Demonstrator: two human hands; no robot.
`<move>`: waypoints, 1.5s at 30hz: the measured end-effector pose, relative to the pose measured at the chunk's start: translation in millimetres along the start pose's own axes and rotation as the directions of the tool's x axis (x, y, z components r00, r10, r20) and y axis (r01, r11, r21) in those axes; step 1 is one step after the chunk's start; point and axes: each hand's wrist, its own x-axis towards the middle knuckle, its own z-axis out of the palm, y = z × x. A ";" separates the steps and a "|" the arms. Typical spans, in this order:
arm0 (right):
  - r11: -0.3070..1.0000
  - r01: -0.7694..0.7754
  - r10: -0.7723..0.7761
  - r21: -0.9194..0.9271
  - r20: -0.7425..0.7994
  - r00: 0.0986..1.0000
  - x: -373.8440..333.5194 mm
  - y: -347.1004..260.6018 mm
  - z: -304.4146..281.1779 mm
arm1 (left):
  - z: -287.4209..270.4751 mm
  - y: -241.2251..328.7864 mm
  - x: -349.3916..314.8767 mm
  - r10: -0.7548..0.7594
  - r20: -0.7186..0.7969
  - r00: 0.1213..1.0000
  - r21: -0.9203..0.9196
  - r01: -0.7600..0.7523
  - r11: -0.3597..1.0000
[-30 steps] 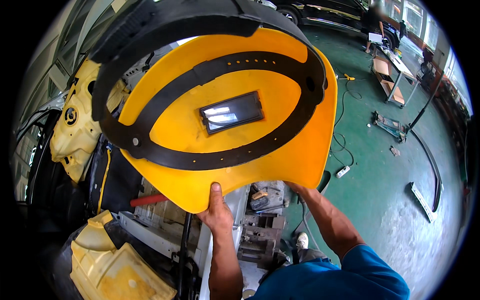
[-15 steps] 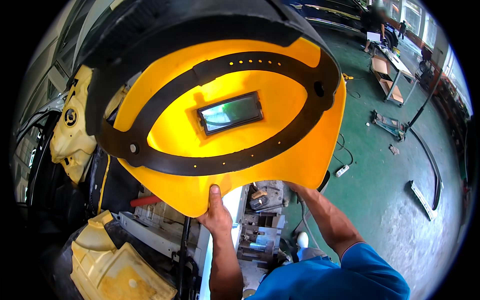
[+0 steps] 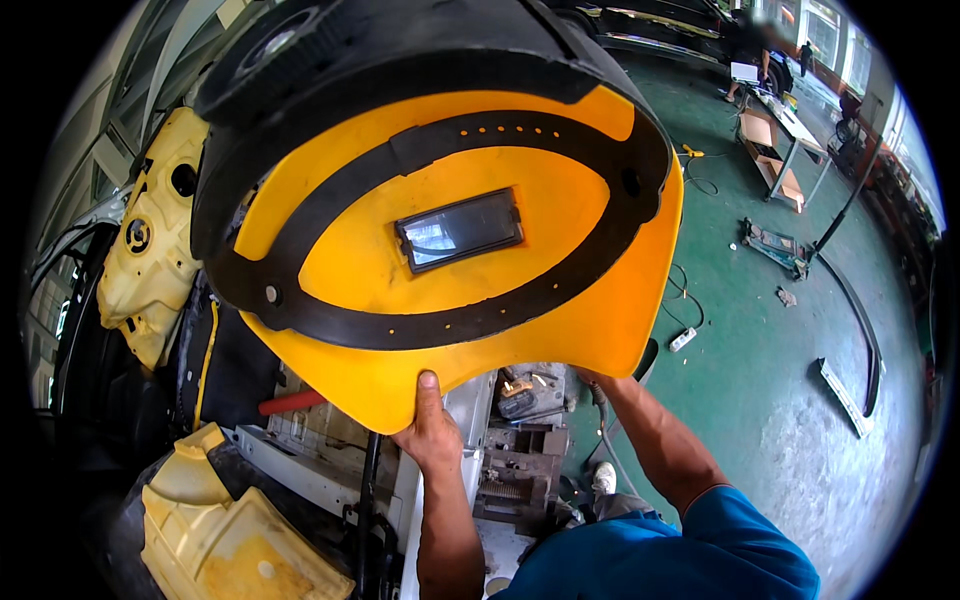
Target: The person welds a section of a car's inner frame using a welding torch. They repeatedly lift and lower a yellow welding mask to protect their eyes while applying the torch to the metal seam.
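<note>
A yellow welding mask (image 3: 350, 365) with a black headband (image 3: 470, 328) fills the middle, its inside toward me. A small dark window (image 3: 462, 232) is set in it. My left hand (image 3: 432, 435) is closed on the mask's lower edge, thumb on the inner face, other fingers hidden behind. My right hand (image 3: 603, 382) reaches behind the mask's lower right edge, so its fingers and anything in them are out of sight. A grey cable (image 3: 606, 440) hangs just below that hand. Small glowing specks show near the cable and metal parts below.
Below are a grey metal frame rail (image 3: 310, 480), a clamp block (image 3: 520, 465) and a red bar (image 3: 292, 402). Pale yellow moulded parts (image 3: 235, 530) lie left. On the green floor (image 3: 740, 330) are a power strip (image 3: 683, 339) and floor jack (image 3: 775, 245). A person (image 3: 752, 50) stands beyond a cart (image 3: 790, 125).
The bright glow inside the mask and on the metal below has gone. The green light in the window has turned dark. The mask's top has tipped slightly; both hands stay nearly in place.
</note>
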 end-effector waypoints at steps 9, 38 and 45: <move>0.962 -0.047 0.045 0.268 0.014 0.999 6.4 -13.9 -1.7 | -3.0 -1.2 4.8 -0.002 0.027 1.000 0.021 0.002 1.000; 0.640 -0.018 -0.070 0.768 0.081 0.994 6.8 -35.0 -13.3 | -3.9 0.6 8.2 0.001 0.024 1.000 0.029 -0.002 1.000; 0.855 -0.056 0.022 0.516 0.072 0.997 17.1 -14.4 -17.4 | -5.3 -1.3 8.0 -0.035 0.005 0.999 0.030 0.034 0.999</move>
